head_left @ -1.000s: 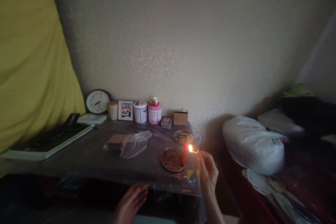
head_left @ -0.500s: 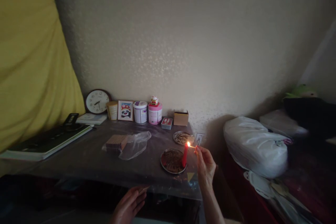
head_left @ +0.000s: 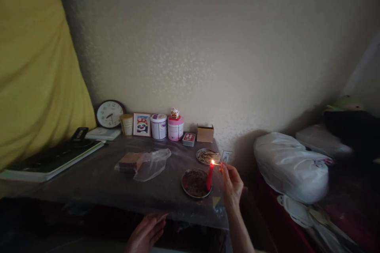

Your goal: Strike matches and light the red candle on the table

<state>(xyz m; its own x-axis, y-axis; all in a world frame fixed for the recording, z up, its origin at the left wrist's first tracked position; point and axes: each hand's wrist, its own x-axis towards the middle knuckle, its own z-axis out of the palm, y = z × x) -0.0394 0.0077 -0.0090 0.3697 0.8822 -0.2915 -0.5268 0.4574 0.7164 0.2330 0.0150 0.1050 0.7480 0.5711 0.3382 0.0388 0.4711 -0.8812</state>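
Note:
My right hand (head_left: 232,184) pinches a match (head_left: 217,164) between thumb and fingertips. The match tip meets a flame at the wick of a red candle (head_left: 209,177). That candle stands upright at the right side of a round metal plate (head_left: 183,187) with a dark, stained inside. Below the table's front edge, my left hand (head_left: 146,231) is closed around a matchbox (head_left: 162,217), of which only a thin brownish edge shows. Behind the candle, a second round dish (head_left: 198,159) holds many matchsticks (head_left: 208,155).
On the dark table (head_left: 97,184) lies a brown block of small boxes (head_left: 130,161) in torn clear plastic (head_left: 152,165). Along the wall stand a clock (head_left: 110,114), a panda picture (head_left: 141,125), tins (head_left: 159,126) and a cardboard box (head_left: 205,133). White bags (head_left: 289,166) sit at right.
The flame now sits right at the candle's wick and looks a little smaller. My right hand has shifted very slightly left; my left hand stays nearly still.

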